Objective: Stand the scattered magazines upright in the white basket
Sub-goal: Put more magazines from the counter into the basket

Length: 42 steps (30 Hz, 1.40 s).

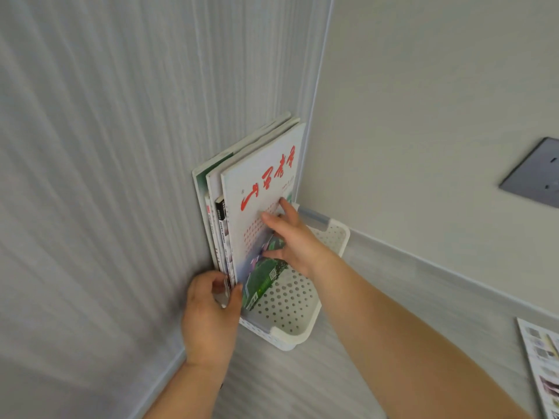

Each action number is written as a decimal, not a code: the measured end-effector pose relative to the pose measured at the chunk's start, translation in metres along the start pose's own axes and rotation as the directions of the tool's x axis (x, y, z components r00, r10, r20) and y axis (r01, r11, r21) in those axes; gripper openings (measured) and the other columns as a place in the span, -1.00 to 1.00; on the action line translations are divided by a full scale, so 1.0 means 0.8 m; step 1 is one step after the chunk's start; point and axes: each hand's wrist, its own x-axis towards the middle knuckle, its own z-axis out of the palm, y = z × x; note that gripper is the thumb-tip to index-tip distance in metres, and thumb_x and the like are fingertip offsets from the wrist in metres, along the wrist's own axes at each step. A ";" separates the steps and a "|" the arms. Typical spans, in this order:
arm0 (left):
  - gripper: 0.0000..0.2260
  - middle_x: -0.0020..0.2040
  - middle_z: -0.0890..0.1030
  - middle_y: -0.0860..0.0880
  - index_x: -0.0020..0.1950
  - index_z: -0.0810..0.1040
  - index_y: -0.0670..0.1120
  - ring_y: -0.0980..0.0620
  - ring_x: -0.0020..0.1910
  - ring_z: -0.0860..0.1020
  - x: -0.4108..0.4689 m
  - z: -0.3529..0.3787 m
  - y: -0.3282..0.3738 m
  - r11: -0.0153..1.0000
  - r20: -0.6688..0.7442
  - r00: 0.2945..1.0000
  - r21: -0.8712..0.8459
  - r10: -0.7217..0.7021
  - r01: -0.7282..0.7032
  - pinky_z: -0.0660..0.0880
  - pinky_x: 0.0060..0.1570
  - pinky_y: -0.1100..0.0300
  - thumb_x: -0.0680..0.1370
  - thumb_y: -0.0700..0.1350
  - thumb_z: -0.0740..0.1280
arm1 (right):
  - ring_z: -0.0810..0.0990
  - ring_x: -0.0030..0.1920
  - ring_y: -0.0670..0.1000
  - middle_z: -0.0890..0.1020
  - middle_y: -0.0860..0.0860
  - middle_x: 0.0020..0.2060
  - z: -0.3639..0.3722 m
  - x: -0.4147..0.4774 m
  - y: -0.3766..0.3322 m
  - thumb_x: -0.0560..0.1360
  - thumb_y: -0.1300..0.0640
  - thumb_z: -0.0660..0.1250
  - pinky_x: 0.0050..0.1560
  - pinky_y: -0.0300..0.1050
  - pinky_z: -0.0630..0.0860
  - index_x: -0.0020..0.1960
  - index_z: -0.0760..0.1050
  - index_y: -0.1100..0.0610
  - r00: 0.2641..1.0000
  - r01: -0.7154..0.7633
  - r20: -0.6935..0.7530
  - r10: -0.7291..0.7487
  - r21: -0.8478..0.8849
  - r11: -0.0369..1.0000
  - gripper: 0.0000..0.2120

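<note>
Several magazines stand upright in the white perforated basket [298,300], which sits in a corner against the ribbed grey wall. The front magazine [260,189] has a pale cover with red characters. My left hand [208,319] grips the near bottom edges of the standing magazines between thumb and fingers. My right hand [290,237] lies flat with fingers spread on the front cover, pressing it toward the wall. The basket's right half holds nothing.
One more magazine [541,361] lies flat at the right edge of the view. A grey wall socket plate [535,173] is on the right wall. The basket stands on a pale striped surface.
</note>
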 end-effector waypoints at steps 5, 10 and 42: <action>-0.89 -0.28 0.44 -0.06 -0.25 0.50 -0.25 -0.09 -0.35 0.44 -0.003 0.007 0.001 0.999 -0.003 0.999 0.029 0.033 -0.033 0.34 -0.28 0.11 0.33 -0.38 0.40 | 0.31 0.36 0.04 0.21 -0.03 0.44 -0.005 -0.004 0.008 0.42 0.13 0.34 0.26 0.17 0.43 0.46 -0.04 -0.10 0.999 0.044 0.029 -0.040 -0.141 0.989 -0.23; -0.89 -0.26 0.47 -0.06 -0.23 0.52 -0.25 -0.04 -0.32 0.42 -0.009 0.003 -0.002 0.996 0.018 0.996 0.032 0.082 -0.083 0.36 -0.27 0.13 0.32 -0.37 0.42 | 0.29 0.35 -0.03 0.29 -0.11 0.36 -0.010 -0.009 0.008 0.45 0.07 0.32 0.33 0.07 0.33 0.45 0.01 -0.07 0.995 0.066 -0.052 -0.082 -0.247 0.967 -0.31; -0.41 0.17 0.48 -0.19 0.36 0.19 -0.18 -0.14 0.09 0.48 -0.333 0.038 0.061 0.900 0.815 0.486 0.094 -0.315 0.425 0.46 0.09 0.00 0.40 -0.37 0.34 | -0.18 0.49 0.11 -0.14 0.05 0.51 -0.224 -0.428 0.237 0.45 -0.19 0.18 0.47 0.08 -0.17 0.47 -0.20 0.00 0.775 -0.589 -0.632 0.001 -0.723 0.362 -0.22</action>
